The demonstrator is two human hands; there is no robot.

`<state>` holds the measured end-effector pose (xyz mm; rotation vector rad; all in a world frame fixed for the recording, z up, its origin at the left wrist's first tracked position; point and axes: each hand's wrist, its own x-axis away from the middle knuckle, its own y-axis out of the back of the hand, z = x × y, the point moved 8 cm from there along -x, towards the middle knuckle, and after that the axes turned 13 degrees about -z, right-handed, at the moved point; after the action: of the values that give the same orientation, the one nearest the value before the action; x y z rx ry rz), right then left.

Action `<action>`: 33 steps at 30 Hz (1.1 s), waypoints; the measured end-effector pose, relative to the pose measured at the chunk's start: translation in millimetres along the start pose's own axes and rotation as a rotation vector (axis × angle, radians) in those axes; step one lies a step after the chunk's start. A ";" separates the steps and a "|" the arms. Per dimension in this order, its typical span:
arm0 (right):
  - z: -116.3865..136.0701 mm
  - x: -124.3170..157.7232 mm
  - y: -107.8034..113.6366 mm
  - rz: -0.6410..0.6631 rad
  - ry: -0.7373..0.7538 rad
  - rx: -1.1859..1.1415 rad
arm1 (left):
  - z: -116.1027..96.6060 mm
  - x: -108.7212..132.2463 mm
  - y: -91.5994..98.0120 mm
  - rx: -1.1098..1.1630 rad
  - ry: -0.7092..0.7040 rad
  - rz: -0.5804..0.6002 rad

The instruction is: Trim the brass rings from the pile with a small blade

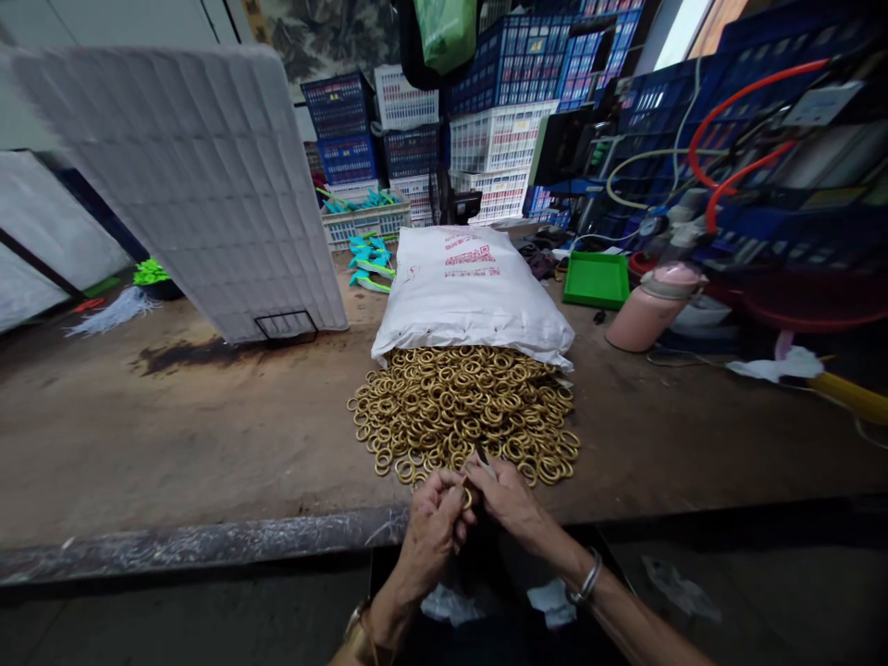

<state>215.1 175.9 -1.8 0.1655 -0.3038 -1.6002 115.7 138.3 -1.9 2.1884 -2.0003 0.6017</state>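
My left hand (438, 520) is closed at the table's front edge, pinching a brass-coloured ring (467, 498) between thumb and fingers. Right beside it, my right hand (510, 499) grips a thin, dark-tipped tool (483, 457), whose exact kind I cannot make out. The fingers of both hands meet around the ring. Just beyond them spreads a heap of similar rings (458, 398). It spills from the open end of a white woven sack (472, 296) with red print, lying flat on the wooden table (277, 444).
A tall white padded panel (201, 185) stands at left in a black wire holder (286, 326). A green tray (597, 280) and a pink bottle (656, 305) are at right. Stacked crates (499, 143) line the back. Orange hoses (749, 83) hang at far right.
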 end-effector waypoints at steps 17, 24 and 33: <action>13.8 -0.2 13.0 -0.064 0.205 0.317 | -4.7 -0.6 2.1 -0.049 -0.045 -0.024; 8.3 14.6 -2.3 0.069 0.424 0.684 | -10.5 -5.6 3.4 -0.051 -0.122 -0.042; 6.3 8.8 16.6 -0.028 0.388 0.795 | -10.2 34.9 -14.8 0.010 0.018 0.199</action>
<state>228.6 167.3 9.9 1.0768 -0.6187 -1.3614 129.8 111.1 22.7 1.9965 -2.2266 0.6529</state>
